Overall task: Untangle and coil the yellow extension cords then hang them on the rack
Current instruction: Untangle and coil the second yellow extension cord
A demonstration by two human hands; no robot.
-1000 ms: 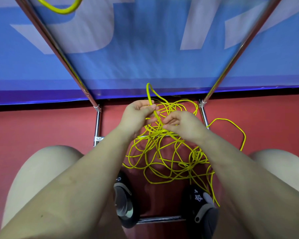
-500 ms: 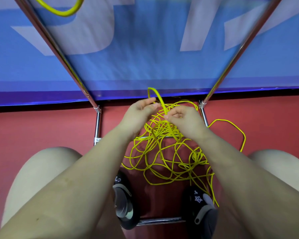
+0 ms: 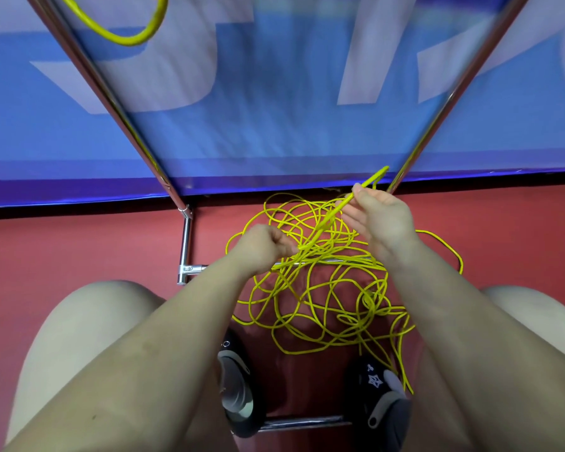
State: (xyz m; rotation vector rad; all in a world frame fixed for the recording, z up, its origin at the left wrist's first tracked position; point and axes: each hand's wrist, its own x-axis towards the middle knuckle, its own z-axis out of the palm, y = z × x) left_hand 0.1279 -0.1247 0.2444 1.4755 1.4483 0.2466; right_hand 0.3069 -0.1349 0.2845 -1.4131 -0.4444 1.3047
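A tangled heap of thin yellow cord [image 3: 327, 298] lies on the red floor between my knees, spilling over the rack's low crossbar. My left hand [image 3: 261, 247] is curled into a fist and grips a bundle of strands at the heap's left side. My right hand [image 3: 377, 220] pinches a doubled loop of the same cord between thumb and fingers, lifted up and to the right; the loop's tip reaches the blue banner's lower edge. A thicker yellow coil [image 3: 128, 24] hangs at the top left by the rack's left pole [image 3: 111, 93].
The chrome rack's right pole [image 3: 463, 79] slants up to the right, and its base bars [image 3: 186, 243] run along the floor. A blue banner [image 3: 274, 109] stands behind. My two dark shoes [image 3: 238, 386] rest near the front bar [image 3: 304, 423].
My hands have parted: the right one pulled the cord loop up and to the right, the left one dropped lower and left, closing on the strands. The camera tilted slightly.
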